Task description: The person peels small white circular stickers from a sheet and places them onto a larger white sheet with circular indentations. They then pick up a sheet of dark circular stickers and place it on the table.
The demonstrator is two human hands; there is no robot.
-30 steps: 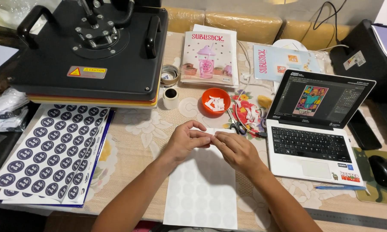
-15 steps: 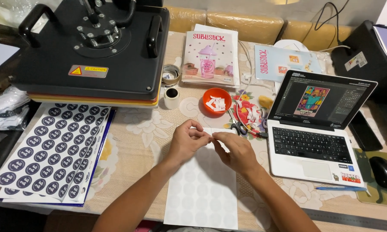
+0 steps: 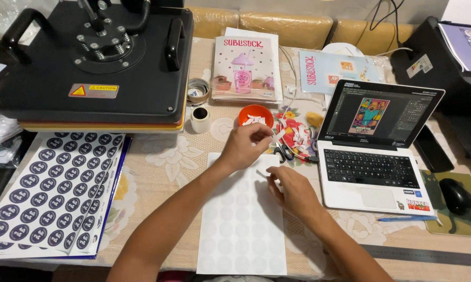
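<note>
A white sheet of blank round labels point(image 3: 240, 224) lies on the table in front of me. My left hand point(image 3: 246, 143) is raised over the sheet's top edge and pinches a small white paper strip point(image 3: 278, 136) between thumb and fingers. My right hand point(image 3: 293, 188) rests on the sheet's upper right part, fingertips pressing on a small white piece point(image 3: 263, 173) at its edge. An orange bowl point(image 3: 256, 115) with white scraps sits just beyond my left hand. Scissors point(image 3: 283, 152) lie to the right of it.
A black heat press point(image 3: 94, 62) stands at the back left, with a sheet of dark round stickers point(image 3: 52, 188) below it. An open laptop point(image 3: 374, 146) is at the right, with a mouse point(image 3: 455, 195), a pen point(image 3: 405, 218), tape rolls point(image 3: 199, 104) and printed packs point(image 3: 246, 68) around.
My hands, which were together at the sheet's top edge, have separated: the left lifted away toward the orange bowl with a white strip, and the right stayed low on the sheet.
</note>
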